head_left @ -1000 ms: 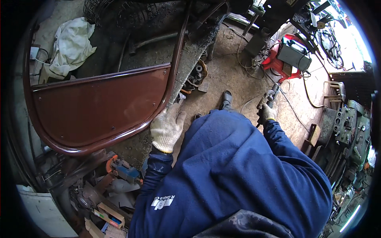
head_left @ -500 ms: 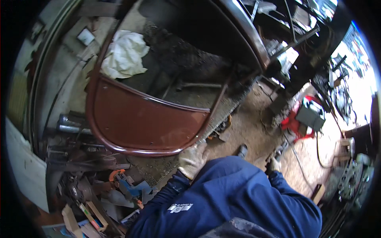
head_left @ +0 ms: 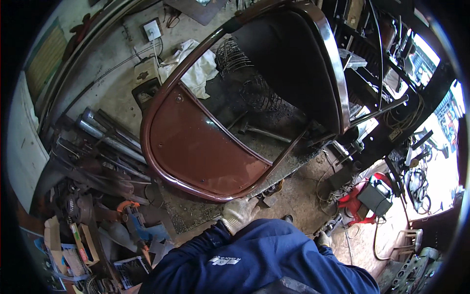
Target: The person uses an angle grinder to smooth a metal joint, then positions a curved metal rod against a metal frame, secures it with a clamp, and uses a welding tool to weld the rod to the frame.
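A brown chair [head_left: 210,152] with a tubular frame, a brown metal panel and a black seat [head_left: 289,68] lies tipped over on the dark workbench [head_left: 188,215]. My left hand [head_left: 240,214], in a whitish knit glove, is at the near edge of the chair's curved tube. Its fingers point right and look apart, with nothing seen in them; whether they press on the tube is unclear. Low at my right side, my right hand [head_left: 324,239], gloved too, is closed round a grey metallic tool [head_left: 333,223], whose exact kind I cannot make out.
A hammer [head_left: 264,133] and coiled wire [head_left: 236,59] lie beyond the chair's panel, near a white cloth [head_left: 198,63]. Metal pipes [head_left: 105,132] and a cluttered pile with an orange-and-blue tool [head_left: 134,220] are at left. Right, a grey box [head_left: 374,198] rests on a red stool [head_left: 350,203], with cables around.
My view has tilted and shifted, so the chair now appears lower and further right. My left hand stays by the chair's rim. The right hand still holds the tool low at my side.
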`<state>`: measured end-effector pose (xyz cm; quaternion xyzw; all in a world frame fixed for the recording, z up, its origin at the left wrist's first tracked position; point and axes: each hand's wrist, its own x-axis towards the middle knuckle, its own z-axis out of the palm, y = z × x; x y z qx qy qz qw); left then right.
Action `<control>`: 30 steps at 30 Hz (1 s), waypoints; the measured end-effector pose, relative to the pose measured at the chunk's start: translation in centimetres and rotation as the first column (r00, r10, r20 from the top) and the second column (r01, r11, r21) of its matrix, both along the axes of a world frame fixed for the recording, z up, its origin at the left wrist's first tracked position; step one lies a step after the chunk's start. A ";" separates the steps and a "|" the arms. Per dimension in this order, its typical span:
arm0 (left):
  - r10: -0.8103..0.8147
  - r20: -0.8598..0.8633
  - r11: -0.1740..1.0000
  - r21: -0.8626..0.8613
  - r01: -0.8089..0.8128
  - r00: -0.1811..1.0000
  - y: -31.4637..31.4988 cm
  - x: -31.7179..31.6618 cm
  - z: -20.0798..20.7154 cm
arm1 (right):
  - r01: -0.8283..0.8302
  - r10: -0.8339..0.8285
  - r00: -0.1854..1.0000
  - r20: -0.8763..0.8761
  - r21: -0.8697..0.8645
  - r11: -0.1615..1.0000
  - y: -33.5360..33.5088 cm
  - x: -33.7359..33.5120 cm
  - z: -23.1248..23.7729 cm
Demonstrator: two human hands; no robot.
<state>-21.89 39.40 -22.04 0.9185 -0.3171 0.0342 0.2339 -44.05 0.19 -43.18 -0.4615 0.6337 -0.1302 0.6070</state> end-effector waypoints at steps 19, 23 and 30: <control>-0.082 -0.069 0.988 0.127 0.090 0.994 0.4 0.5 -1.4 | 0.009 -0.008 1.000 0.022 -0.050 0.999 1.4 -0.4 2.1; -0.015 -0.086 0.997 0.073 0.021 0.996 0.4 0.2 -0.9 | -0.017 0.012 0.998 -0.064 -0.076 0.997 1.0 -0.3 1.6; 0.001 -0.082 0.996 0.084 0.005 0.997 0.5 0.0 -1.0 | -0.048 0.045 0.998 -0.053 -0.073 0.996 1.3 -0.7 1.4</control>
